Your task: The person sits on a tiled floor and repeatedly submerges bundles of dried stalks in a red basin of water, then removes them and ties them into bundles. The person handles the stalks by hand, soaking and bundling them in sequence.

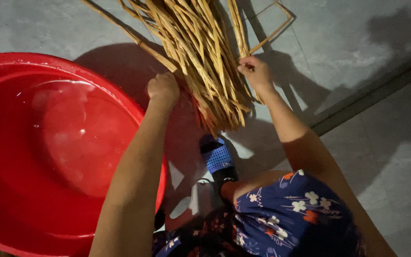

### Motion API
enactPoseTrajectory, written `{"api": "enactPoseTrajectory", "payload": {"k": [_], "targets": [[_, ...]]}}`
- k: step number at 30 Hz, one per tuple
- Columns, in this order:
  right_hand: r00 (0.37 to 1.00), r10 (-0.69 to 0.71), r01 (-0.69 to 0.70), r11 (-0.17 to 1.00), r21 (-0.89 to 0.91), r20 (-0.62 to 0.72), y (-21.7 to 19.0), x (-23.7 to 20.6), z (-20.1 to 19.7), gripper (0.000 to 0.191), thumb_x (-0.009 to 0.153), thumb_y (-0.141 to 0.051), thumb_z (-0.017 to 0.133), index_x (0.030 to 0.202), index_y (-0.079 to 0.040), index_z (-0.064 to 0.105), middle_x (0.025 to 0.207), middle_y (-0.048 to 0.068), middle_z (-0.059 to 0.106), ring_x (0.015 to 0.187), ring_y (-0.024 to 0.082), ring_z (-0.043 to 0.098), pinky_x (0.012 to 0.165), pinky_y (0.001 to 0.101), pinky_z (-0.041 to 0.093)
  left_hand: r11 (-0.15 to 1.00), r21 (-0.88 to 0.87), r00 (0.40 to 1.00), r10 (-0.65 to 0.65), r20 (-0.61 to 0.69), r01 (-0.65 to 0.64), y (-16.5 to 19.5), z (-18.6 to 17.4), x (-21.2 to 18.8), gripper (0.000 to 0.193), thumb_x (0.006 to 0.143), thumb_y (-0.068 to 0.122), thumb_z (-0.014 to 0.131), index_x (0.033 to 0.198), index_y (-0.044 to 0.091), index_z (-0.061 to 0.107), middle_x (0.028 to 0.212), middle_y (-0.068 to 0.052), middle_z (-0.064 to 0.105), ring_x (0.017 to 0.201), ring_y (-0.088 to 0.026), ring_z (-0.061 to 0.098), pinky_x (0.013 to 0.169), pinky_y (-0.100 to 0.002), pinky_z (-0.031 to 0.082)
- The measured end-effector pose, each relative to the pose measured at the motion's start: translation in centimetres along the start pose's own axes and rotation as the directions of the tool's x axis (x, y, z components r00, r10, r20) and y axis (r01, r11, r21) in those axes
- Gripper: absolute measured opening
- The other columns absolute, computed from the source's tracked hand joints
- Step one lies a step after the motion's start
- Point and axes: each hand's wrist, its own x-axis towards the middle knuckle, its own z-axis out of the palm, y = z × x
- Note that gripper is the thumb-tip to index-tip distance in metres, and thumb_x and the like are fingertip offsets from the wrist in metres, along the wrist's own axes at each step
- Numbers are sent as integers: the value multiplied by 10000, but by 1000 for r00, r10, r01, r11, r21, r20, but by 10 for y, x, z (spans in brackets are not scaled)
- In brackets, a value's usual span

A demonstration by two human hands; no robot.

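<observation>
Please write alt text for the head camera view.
Both hands, left hand and right hand, grip a bundle of tan straw-like strands above a grey floor. A red basin of water sits at left.

Red basin [5, 66] blocks the left; bare floor [386, 157] lies open rightward.

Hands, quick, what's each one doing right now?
Left hand: closed around the bundle of straw strips.
Right hand: pinching a single strip.
</observation>
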Motion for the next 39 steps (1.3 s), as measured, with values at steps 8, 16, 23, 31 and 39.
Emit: {"api": "enactPoseTrajectory", "payload": {"k": [8, 16, 23, 31, 39], "targets": [[995, 93, -84, 966, -244, 25, 13, -2, 6, 122, 895, -162, 782, 958, -61, 752, 949, 105, 771, 876, 227, 742, 780, 369, 570, 1000, -20, 998, -8, 69, 9, 5, -5, -6, 306, 999, 129, 536, 1225, -24, 675, 1209, -237, 703, 1100, -365, 707, 905, -430, 583], [942, 300, -243, 919, -311, 149, 19, -23, -11, 206, 871, -225, 815, 947, -42, 756, 960, 111, 779, 872, 214, 726, 807, 375, 562, 996, -88, 999, -27, 45, 31, 0, -4, -11, 379, 894, 129, 595, 1223, -53, 642, 1163, -237, 698, 1060, -374, 700, 858, -430, 579], [972, 214, -208, 975, -72, 92, 15, -4, 18, 271, 994, -146, 578, 1250, -124, 665, 1058, 121, 729, 912, 208, 686, 795, 369, 557, 968, -244, 999, -47, 25, 52, 12, -34, -43, 381, 902, 295, 636, 1154, 23, 724, 1148, -229, 710, 1080, -392, 686, 894, -457, 567], [954, -77, 69, 997, -38, -289, 8, 14, -6, 92, 955, -78, 655, 1018, -65, 720, 822, 53, 681, 747, 166, 634, 657, 298, 519, 943, -334, 999, -25, -32, 12, 19, -50, -73, 405, 906, 423, 633, 1135, 109, 748, 1118, -199, 718, 1056, -393, 678, 911, -473, 544], [942, -14, -63, 974, -217, -335, 8, 50, -43, 389, 860, -213, 871, 1092, 3, 645, 930, 97, 675, 853, 223, 648, 717, 396, 547, 948, -316, 998, -6, 67, 27, 32, -79, -93, 445, 893, 470, 642, 1133, 109, 745, 1086, -192, 730, 1023, -367, 702, 868, -471, 571]]}}
